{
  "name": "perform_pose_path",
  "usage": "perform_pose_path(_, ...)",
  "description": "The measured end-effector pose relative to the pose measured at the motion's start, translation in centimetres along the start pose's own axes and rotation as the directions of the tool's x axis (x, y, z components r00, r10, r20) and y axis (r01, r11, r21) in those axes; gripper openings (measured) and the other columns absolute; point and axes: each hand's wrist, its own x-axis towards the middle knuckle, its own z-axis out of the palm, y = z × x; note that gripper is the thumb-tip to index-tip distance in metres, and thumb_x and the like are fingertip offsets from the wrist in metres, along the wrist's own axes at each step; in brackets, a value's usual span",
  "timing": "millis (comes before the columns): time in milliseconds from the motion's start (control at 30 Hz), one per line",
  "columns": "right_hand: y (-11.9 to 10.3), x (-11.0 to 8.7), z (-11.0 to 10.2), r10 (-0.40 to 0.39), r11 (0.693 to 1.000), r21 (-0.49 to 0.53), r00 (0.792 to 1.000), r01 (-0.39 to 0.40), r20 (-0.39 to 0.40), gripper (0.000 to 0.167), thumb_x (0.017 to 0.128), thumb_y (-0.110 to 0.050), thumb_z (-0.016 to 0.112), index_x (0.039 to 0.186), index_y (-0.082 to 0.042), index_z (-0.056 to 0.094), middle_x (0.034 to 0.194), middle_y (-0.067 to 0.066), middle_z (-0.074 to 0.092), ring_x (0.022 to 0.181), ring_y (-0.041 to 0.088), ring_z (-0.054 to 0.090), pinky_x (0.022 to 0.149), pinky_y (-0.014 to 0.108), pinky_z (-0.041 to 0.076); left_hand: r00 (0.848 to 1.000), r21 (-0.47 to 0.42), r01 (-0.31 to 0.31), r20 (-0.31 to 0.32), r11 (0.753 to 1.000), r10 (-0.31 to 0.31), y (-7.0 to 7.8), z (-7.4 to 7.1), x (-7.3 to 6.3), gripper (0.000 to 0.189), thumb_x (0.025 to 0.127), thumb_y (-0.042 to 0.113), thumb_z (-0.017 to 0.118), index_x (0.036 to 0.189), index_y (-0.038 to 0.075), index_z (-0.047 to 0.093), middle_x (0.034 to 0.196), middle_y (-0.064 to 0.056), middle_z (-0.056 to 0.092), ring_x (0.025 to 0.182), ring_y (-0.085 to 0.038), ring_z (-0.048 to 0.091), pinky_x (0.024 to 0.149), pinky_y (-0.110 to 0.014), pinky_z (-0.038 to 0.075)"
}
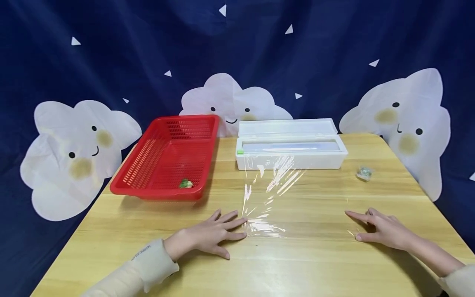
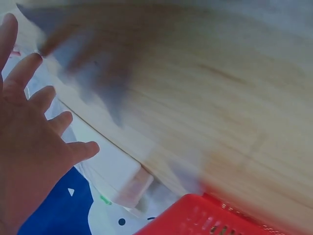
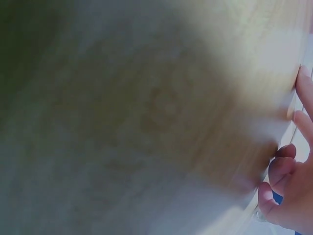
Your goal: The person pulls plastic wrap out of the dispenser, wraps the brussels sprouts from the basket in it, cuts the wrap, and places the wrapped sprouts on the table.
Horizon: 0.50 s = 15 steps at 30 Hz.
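Observation:
A sheet of clear cling film [image 1: 263, 206] runs from a white cling film box [image 1: 289, 161] toward the near side of the table, glinting in creases. The box's lid stands raised, and a roll lies inside. My left hand [image 1: 213, 234] rests with spread fingers at the film's near left corner. In the left wrist view those fingers [image 2: 41, 98] look straight and hold nothing. Over by the film's right side, my right hand [image 1: 387, 229] touches down with index finger and thumb extended and apart. Its other fingers are curled in, also seen in the right wrist view.
A red plastic basket [image 1: 159, 192] stands at the left, with a small green and white vegetable piece [image 1: 186, 183] in it. A small film-wrapped greenish bundle [image 1: 364, 173] lies right of the box. Behind the wooden table [image 1: 297, 272] hangs a blue cloud-patterned curtain [image 1: 237, 41].

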Motion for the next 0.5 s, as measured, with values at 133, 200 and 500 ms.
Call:
perform_pose_path(133,-0.1,0.1,0.2,-0.005,1.000,0.000,1.000,0.005,0.000,0.060,0.073,-0.035,0.072,0.129,-0.024,0.052,0.073,-0.011,0.030,0.058,-0.004,0.018,0.048,0.018,0.017,1.000,-0.057,0.019,0.000,0.998,-0.019,0.1,0.0,-0.7,0.060,0.081,0.048,0.059,0.136,0.029,0.043,0.152,-0.001,0.017,0.138,-0.030,0.012,0.100,-0.063,0.018)
perform_pose_path(200,-0.1,0.1,0.3,-0.004,1.000,0.005,1.000,0.004,-0.002,0.061,0.073,-0.034,0.073,0.130,-0.025,0.052,0.073,-0.010,0.029,0.058,-0.004,0.018,0.048,0.018,0.017,0.999,-0.098,0.039,0.008,0.994,-0.038,0.1,-0.1,-1.1,0.059,0.081,0.047,0.060,0.135,0.030,0.044,0.151,-0.001,0.018,0.138,-0.030,0.012,0.100,-0.063,0.017)
perform_pose_path(500,0.0,-0.3,0.4,0.023,0.999,0.033,1.000,-0.023,0.001,0.062,0.074,-0.032,0.073,0.131,-0.028,0.050,0.073,-0.009,0.029,0.057,-0.002,0.016,0.047,0.019,0.016,0.996,-0.229,0.060,-0.048,0.972,-0.073,-0.3,-1.9,-3.3,0.059,0.081,0.043,0.062,0.134,0.022,0.047,0.150,-0.007,0.021,0.137,-0.037,0.010,0.099,-0.067,0.012)
